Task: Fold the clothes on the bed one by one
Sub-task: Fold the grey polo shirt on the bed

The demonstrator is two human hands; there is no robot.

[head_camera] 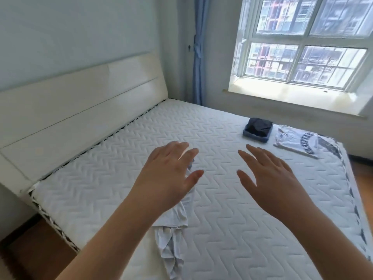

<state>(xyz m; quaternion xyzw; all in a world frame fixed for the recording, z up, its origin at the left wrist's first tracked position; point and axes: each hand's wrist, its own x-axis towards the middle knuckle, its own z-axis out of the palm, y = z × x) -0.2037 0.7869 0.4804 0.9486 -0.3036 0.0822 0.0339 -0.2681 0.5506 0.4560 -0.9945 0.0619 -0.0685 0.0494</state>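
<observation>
White quilted mattress (212, 128) of the bed, taken as landmark. Pale crumpled garment (173, 231) lies on the mattress toward its near edge, running in a narrow bunched strip from under the left hand to the bottom of view. Two folded pieces sit at the mattress's far right corner by the window (302, 41): a dark folded stack (257, 129) and, just beside it, a white printed T-shirt (296, 141) laid flat.

Left hand (165, 174): fingers straight and spread, hovering over or lightly on the upper end of the garment; contact cannot be told. Right hand (270, 178): fingers likewise spread and relaxed, above bare mattress to the right of the garment, holding nothing.

Judgement: next piece is about to be taken up; two appear done, this one not begun.

To do it well:
- find shoulders or a hem first, not a random bunch
- pinch two matching corners, one per hand, lift and shake out
- lay flat on open mattress to the right, smooth outward from centre
- fold sleeves in, then halves, edges aligned
- set it next to the T-shirt
</observation>
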